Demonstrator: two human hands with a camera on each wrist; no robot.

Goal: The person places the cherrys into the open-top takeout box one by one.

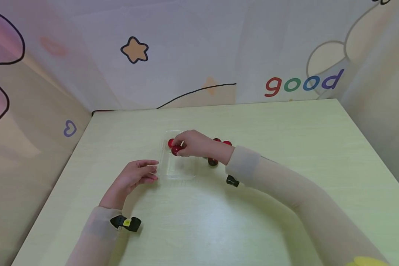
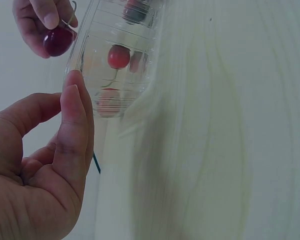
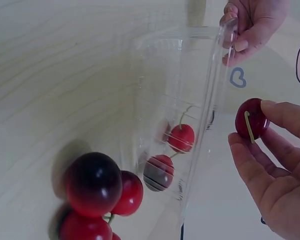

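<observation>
Partly done, it seems: at least one red cherry (image 1: 170,143) lies inside the box (image 1: 179,177); the right hand (image 1: 195,143) pinches a dark cherry (image 1: 176,150) above it. Apparently left: loose cherries (image 1: 213,162) right of the box. At its left edge, the left hand (image 1: 137,174), fingers extended, grasps nothing.

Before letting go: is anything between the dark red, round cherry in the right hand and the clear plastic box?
Nothing visible. The right hand pinches the dark red, round cherry above the open, clear plastic box. A bright red, round cherry lies inside; the left hand is beside the box, outside that path.
</observation>
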